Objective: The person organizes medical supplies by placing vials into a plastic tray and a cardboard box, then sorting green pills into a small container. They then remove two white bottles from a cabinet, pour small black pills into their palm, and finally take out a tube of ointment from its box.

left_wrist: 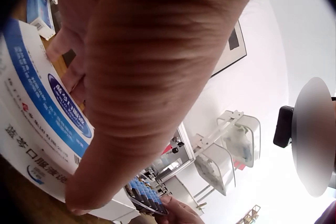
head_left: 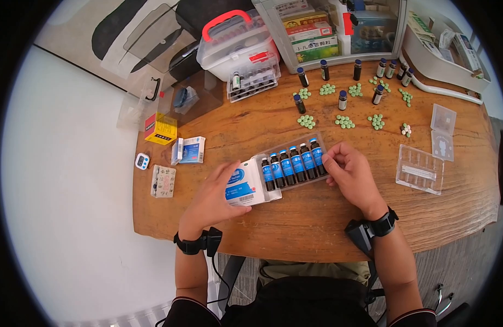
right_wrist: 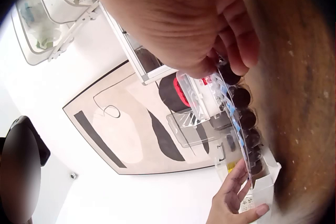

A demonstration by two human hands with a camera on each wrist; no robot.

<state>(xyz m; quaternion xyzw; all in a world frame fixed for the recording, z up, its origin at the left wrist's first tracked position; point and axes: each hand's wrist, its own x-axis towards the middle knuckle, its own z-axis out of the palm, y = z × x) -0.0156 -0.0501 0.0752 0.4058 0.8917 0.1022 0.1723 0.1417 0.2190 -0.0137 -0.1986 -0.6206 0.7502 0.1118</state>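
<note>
My left hand (head_left: 206, 195) grips a white and blue medicine carton (head_left: 245, 188), thumb along its near side and fingers over the far side. Out of the carton's open right end reaches a clear plastic tray (head_left: 305, 187). Several dark vials (head_left: 296, 163) with blue labels lie in it side by side, most with blue caps. At the tray's right end, my right hand (head_left: 350, 173) pinches the edge between thumb and fingers. In the right wrist view the tray (right_wrist: 234, 124) is edge-on, its vials' dark undersides facing the table. The tray's left end is hidden inside the carton.
Several dark bottles (head_left: 343, 100) and piles of green tablets (head_left: 345, 122) stand towards the back. A clear pill organizer (head_left: 420, 170) lies at right. Small boxes (head_left: 192, 150) and a timer (head_left: 142, 161) are at left. Behind are a red-handled case (head_left: 238, 46) and a cabinet (head_left: 338, 32).
</note>
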